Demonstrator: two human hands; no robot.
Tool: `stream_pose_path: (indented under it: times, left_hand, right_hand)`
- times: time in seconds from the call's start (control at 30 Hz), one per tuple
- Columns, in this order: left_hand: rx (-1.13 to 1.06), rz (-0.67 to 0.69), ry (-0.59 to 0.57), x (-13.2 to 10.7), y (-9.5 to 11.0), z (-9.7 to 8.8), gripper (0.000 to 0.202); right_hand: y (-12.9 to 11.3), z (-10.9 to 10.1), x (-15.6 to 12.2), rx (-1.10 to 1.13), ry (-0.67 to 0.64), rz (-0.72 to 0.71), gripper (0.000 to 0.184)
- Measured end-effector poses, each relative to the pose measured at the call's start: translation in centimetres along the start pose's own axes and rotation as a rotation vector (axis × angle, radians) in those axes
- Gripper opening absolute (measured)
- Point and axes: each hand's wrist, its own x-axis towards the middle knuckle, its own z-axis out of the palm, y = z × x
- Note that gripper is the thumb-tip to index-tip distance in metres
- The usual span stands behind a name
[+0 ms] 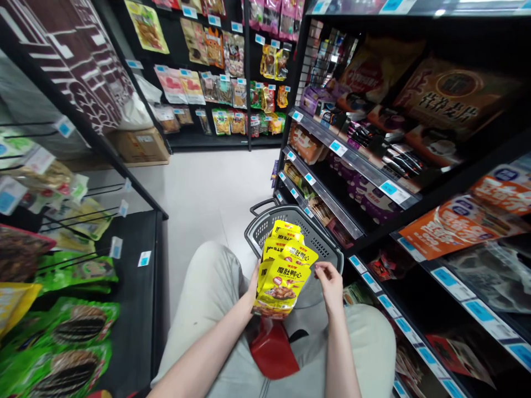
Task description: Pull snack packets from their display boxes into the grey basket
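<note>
A fanned stack of several yellow duck heart snack bags point(286, 282) is held up in front of me, above a grey shopping basket point(305, 215). My left hand point(252, 290) grips the stack along its left side, with most of its fingers hidden behind the bags. At the right edge, the thumb and forefinger of my right hand point(329, 282) pinch the side of one bag. The basket stands on the floor between my knees, and the bags hide much of its inside. Below them is a red object point(274, 348) whose kind I cannot make out.
Dark shelves point(359, 226) with boxed and bagged goods rise close on the right. On the left, a rack holds green snack packs point(83, 323). Hanging packets line the back wall, and a cardboard box point(139, 145) sits at the far left. Pale floor point(199, 193) lies ahead.
</note>
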Motion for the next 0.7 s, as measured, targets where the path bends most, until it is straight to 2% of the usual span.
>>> stream_pose_path:
  times: [0.1,0.23,0.3,0.4,0.53,0.63,0.7]
  left_hand:
    - [0.026,-0.01,0.031,0.2,-0.1,-0.5,0.06]
    - [0.025,0.057,0.052,0.5,-0.3,-1.1,0.062]
    - [0.042,0.069,0.053,0.4,-0.3,-1.1,0.062]
    - [0.058,0.068,0.054,0.3,-0.2,-0.9,0.06]
    - [0.019,0.084,0.053,0.7,-0.1,-0.8,0.058]
    - [-0.009,0.119,0.058,1.1,-0.1,-1.4,0.062]
    - [-0.015,0.123,0.08,1.3,-0.1,-1.6,0.066]
  right_hand:
    - [-3.3,0.6,-2.1,0.07,-0.203,-0.114,0.026]
    - [-5.7,0.7,-3.7,-0.087,-0.327,-0.214,0.012]
    - [-5.9,0.7,-4.1,-0.145,-0.315,-0.215,0.011]
    - [-5.6,0.6,-4.1,-0.082,-0.248,-0.185,0.021]
    - [-5.6,0.3,-4.0,-0.093,-0.405,-0.224,0.018]
    - [-5.9,0.5,-4.2,-0.139,-0.417,-0.266,0.019]
    - [-6.0,0.9,-4.3,-0.091,-0.408,-0.279,0.024]
